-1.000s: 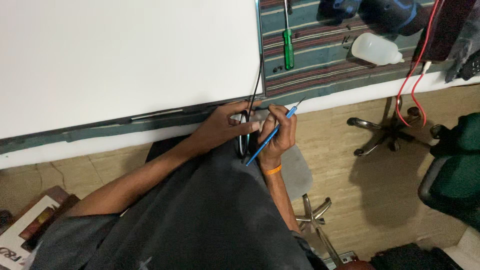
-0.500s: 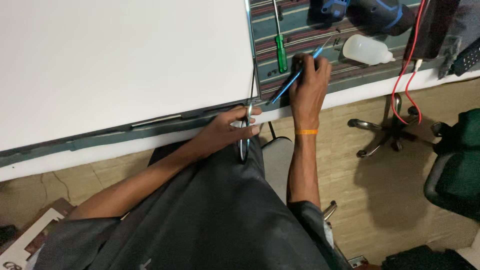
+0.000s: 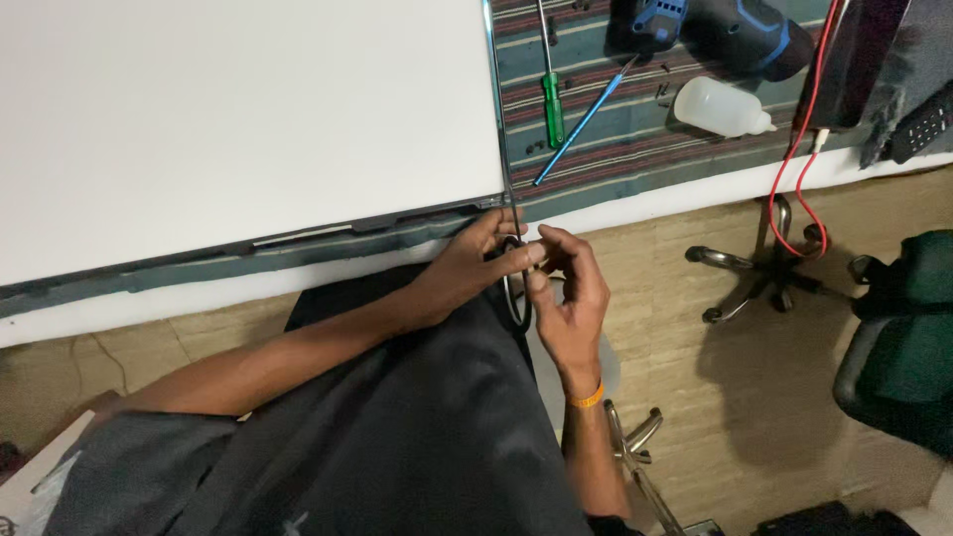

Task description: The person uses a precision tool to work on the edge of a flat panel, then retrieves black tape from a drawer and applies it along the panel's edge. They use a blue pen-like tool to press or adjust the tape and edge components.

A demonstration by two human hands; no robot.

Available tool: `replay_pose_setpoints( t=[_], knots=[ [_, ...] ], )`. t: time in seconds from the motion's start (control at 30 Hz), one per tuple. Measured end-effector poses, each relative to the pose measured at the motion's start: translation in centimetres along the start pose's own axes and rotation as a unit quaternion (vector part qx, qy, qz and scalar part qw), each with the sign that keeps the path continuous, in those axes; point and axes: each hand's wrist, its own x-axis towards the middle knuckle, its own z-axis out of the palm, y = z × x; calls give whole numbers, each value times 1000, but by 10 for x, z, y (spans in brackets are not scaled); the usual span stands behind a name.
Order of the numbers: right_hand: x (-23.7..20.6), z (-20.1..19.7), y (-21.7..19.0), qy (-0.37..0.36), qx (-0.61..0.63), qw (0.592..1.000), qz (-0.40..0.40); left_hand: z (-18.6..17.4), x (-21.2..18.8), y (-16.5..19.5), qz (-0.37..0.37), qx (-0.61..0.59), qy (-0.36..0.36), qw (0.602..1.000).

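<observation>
- A thin dark strip (image 3: 515, 298), curving down off the corner of the large white panel (image 3: 238, 109), is being pinched by the left hand (image 3: 476, 260); thumb and fingers are pressed together on it just below the panel's lower right corner.
- The same strip is being met by the right hand (image 3: 568, 288), at about 3 o'clock from the left hand; its fingertips are being brought together against the left fingertips, though whether the strip is truly being gripped by them cannot be told.
- An orange band (image 3: 586, 398) is being worn on the right wrist.
- The strip is being held at the table's near edge, at 6 o'clock from the panel's right side, and is looping down over the dark clothing on the lap.
- A blue-handled tool (image 3: 581, 124) is lying free on the striped mat (image 3: 635, 129), at 1 o'clock from the hands and well apart from them.
- A green-handled screwdriver (image 3: 551, 94) is lying just beside it, at its 9 o'clock.
- A white squeeze bottle (image 3: 720, 107) and a blue and black power drill (image 3: 715, 30) are lying further toward 2 o'clock.
- A red cable (image 3: 804, 149) is hanging over the table edge at 3 o'clock.
</observation>
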Motion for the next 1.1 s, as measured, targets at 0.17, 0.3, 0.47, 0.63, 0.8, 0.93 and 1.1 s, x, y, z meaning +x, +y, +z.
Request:
replay_pose_setpoints(
  t=[0.17, 0.3, 0.47, 0.63, 0.8, 0.93, 1.1],
  knots=[
    [-22, 9, 0, 42, -31, 997, 56, 0, 4, -15, 16, 9, 10, 1000],
    [-28, 14, 3, 75, -137, 986, -51, -3, 1, -19, 61, -19, -25, 998],
    [-28, 12, 3, 75, -213, 969, -104, -15, -15, -3, 17, 191, 52, 980],
    [-29, 14, 4, 80, -198, 971, -109, -36, -41, 23, 288, 445, 108, 841],
    [-31, 17, 7, 79, -193, 972, -107, -58, -17, 43, 366, 592, 113, 709],
    [-31, 20, 8, 79, -185, 972, -118, -62, -6, 46, 378, 655, 86, 648],
    [-31, 23, 7, 89, -187, 972, -111, -61, -6, 42, 358, 719, 94, 589]
  ],
)
